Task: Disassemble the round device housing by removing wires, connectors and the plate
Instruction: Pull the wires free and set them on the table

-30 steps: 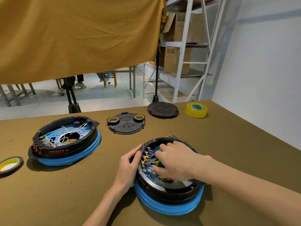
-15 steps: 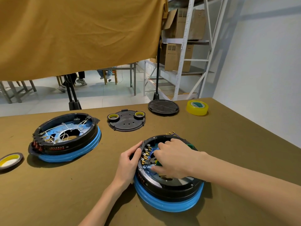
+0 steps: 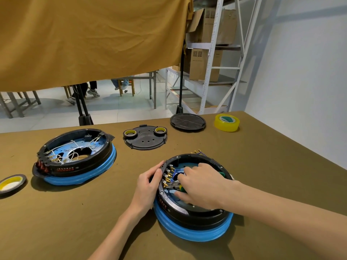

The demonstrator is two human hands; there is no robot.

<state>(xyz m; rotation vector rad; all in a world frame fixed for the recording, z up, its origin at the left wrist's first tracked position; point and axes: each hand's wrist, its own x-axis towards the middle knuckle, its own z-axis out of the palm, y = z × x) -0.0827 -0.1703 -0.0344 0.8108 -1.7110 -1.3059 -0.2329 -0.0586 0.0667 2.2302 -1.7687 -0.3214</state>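
At near right: left hand point(image 3: 150, 186) bracing housing point(image 3: 193, 216); right hand point(image 3: 202, 186) gripping pliers point(image 3: 175, 187). Thin wires point(image 3: 176, 171), probably fragile; grip at connectors point(image 3: 167, 177).

Head cam, looks fwd/down, close over table point(image 3: 262, 156).

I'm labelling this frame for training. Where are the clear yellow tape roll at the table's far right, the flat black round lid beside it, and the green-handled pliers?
Clear yellow tape roll point(image 3: 226, 122), head view, outer side wall.
Flat black round lid point(image 3: 187, 121), head view, top face.
Green-handled pliers point(image 3: 180, 188), head view, handle by the right hand's fingers.
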